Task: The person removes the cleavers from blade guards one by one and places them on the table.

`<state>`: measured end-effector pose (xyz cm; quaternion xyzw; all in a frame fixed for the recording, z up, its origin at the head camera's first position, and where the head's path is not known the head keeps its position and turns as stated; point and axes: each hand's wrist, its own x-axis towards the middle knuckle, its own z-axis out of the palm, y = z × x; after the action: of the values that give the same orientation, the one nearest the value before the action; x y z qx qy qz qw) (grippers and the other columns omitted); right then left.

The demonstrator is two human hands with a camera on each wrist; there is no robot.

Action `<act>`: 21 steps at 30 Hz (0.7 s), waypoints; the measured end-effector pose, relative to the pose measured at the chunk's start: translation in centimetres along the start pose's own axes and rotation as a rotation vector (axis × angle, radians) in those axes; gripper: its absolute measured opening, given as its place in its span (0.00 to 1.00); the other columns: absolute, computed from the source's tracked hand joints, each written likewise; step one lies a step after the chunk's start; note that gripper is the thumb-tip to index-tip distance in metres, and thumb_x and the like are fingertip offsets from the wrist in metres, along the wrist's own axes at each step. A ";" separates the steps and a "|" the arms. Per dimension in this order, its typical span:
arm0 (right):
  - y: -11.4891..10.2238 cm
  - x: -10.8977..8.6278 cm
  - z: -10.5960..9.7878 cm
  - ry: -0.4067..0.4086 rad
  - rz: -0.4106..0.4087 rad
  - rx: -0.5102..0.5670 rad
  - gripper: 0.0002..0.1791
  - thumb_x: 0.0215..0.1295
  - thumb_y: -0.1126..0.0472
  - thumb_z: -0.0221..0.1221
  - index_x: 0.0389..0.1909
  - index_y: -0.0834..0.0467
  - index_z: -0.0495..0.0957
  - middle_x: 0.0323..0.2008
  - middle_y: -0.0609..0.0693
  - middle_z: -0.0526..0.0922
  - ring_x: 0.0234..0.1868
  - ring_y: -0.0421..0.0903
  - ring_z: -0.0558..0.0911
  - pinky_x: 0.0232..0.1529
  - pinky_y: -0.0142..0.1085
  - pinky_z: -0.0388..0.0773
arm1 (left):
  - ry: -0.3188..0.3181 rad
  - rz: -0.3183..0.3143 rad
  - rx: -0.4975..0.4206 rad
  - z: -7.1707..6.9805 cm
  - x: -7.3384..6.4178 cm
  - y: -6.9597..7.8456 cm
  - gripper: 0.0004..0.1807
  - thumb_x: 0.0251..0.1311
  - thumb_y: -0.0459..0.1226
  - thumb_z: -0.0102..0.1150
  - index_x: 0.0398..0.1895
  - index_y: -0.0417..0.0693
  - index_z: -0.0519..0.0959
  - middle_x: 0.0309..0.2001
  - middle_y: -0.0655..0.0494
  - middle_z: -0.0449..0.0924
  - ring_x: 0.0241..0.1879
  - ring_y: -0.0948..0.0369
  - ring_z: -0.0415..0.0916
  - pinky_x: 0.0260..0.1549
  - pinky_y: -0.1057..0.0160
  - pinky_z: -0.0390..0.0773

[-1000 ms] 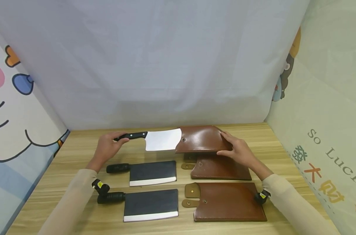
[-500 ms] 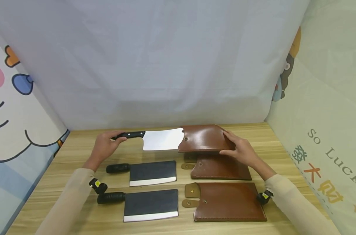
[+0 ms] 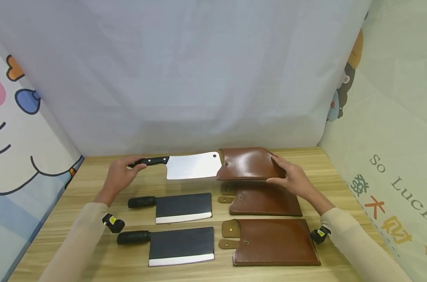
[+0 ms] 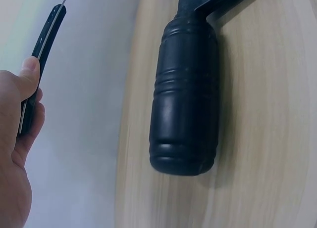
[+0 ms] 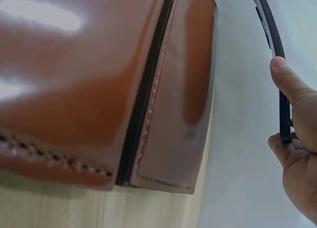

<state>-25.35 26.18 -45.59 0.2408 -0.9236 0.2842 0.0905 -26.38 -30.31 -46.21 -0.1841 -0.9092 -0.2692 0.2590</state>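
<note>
Above the back of the table, my left hand [image 3: 123, 174] grips the black riveted handle [image 3: 151, 161] of a bright-bladed cleaver [image 3: 192, 166]. Its blade points right, and the hole near its tip shows. The tip meets the mouth of a brown leather sheath [image 3: 248, 163]; whether any of it is inside, I cannot tell. My right hand [image 3: 292, 176] pinches the sheath's far right end, thumb below and fingers above. In the left wrist view, thumb and fingers wrap the handle [image 4: 47, 37]. In the right wrist view, the right hand [image 5: 299, 124] holds the sheath's edge [image 5: 283, 109].
Two dark-bladed cleavers [image 3: 183, 207] with black ribbed handles [image 3: 134, 237] lie on the wooden table [image 3: 93, 176], blades to the right. To their right lie two brown sheaths [image 3: 277, 243] with snap straps. The held sheath overhangs the rear one [image 3: 266, 201]. A pale backdrop rises behind.
My left hand has moved left with the cleaver, and more blade now shows, down to the hole near its tip. The right hand and sheath have shifted slightly right and up.
</note>
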 end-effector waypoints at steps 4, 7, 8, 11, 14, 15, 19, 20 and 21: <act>0.3 0.1 -0.3 -0.008 0.014 -0.003 0.51 0.57 0.53 0.75 0.76 0.67 0.61 0.72 0.71 0.65 0.71 0.69 0.67 0.67 0.61 0.67 | 0.007 0.007 0.007 -0.4 0.0 0.0 0.17 0.59 0.33 0.73 0.51 0.35 0.86 0.45 0.37 0.87 0.34 0.44 0.87 0.29 0.49 0.78; 0.6 0.2 -0.5 -0.018 0.028 -0.007 0.51 0.58 0.52 0.75 0.76 0.67 0.60 0.73 0.71 0.64 0.72 0.70 0.66 0.67 0.62 0.66 | 0.008 0.003 0.009 -0.5 -0.1 -0.4 0.18 0.59 0.33 0.73 0.51 0.35 0.86 0.46 0.36 0.87 0.39 0.41 0.86 0.34 0.42 0.81; 0.7 0.2 -0.6 -0.020 0.034 -0.009 0.51 0.58 0.52 0.75 0.77 0.67 0.60 0.73 0.71 0.63 0.72 0.70 0.66 0.67 0.62 0.66 | 0.008 0.001 0.010 -0.5 -0.1 -0.6 0.18 0.59 0.33 0.73 0.51 0.35 0.86 0.46 0.36 0.87 0.40 0.40 0.86 0.36 0.41 0.81; 1.0 0.3 -0.8 -0.031 0.051 -0.011 0.51 0.59 0.52 0.74 0.77 0.67 0.59 0.73 0.72 0.62 0.72 0.70 0.65 0.67 0.63 0.65 | 0.007 -0.001 0.015 -0.5 -0.2 -1.0 0.18 0.59 0.33 0.73 0.51 0.34 0.86 0.46 0.35 0.87 0.41 0.40 0.86 0.37 0.40 0.82; 1.3 0.3 -0.9 -0.039 0.065 -0.013 0.51 0.59 0.52 0.74 0.77 0.67 0.59 0.74 0.71 0.61 0.73 0.70 0.64 0.68 0.63 0.65 | 0.003 -0.001 0.013 -0.5 -0.3 -1.4 0.18 0.59 0.33 0.73 0.51 0.34 0.86 0.47 0.35 0.86 0.42 0.40 0.86 0.37 0.39 0.82; 1.4 0.4 -0.9 -0.042 0.066 -0.015 0.51 0.60 0.52 0.74 0.77 0.67 0.59 0.74 0.71 0.61 0.73 0.70 0.64 0.67 0.63 0.65 | 0.002 0.000 0.010 -0.5 -0.3 -1.5 0.18 0.59 0.33 0.73 0.51 0.34 0.86 0.47 0.35 0.86 0.42 0.39 0.86 0.38 0.39 0.82; 1.9 0.6 -0.9 -0.047 0.065 -0.027 0.51 0.60 0.51 0.73 0.77 0.67 0.58 0.74 0.71 0.60 0.73 0.71 0.64 0.67 0.63 0.66 | -0.001 0.010 0.005 -0.4 -0.3 -1.9 0.17 0.59 0.33 0.72 0.51 0.35 0.86 0.47 0.35 0.86 0.42 0.40 0.86 0.37 0.40 0.82; 2.0 0.6 -0.9 -0.048 0.066 -0.028 0.51 0.60 0.51 0.73 0.77 0.67 0.58 0.74 0.71 0.60 0.73 0.71 0.63 0.67 0.63 0.66 | -0.001 0.013 0.005 -0.4 -0.3 -2.0 0.17 0.59 0.33 0.72 0.50 0.35 0.86 0.47 0.36 0.86 0.42 0.40 0.86 0.36 0.40 0.83; 2.1 0.6 -0.8 -0.048 0.066 -0.030 0.51 0.60 0.51 0.73 0.77 0.67 0.58 0.74 0.71 0.60 0.72 0.71 0.63 0.66 0.63 0.66 | 0.000 0.014 0.006 -0.4 -0.3 -2.2 0.17 0.59 0.33 0.72 0.50 0.35 0.86 0.47 0.36 0.87 0.42 0.40 0.86 0.36 0.40 0.83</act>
<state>-26.93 27.93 -45.72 0.2155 -0.9371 0.2672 0.0627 -27.01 -32.29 -47.00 -0.1899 -0.9086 -0.2647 0.2614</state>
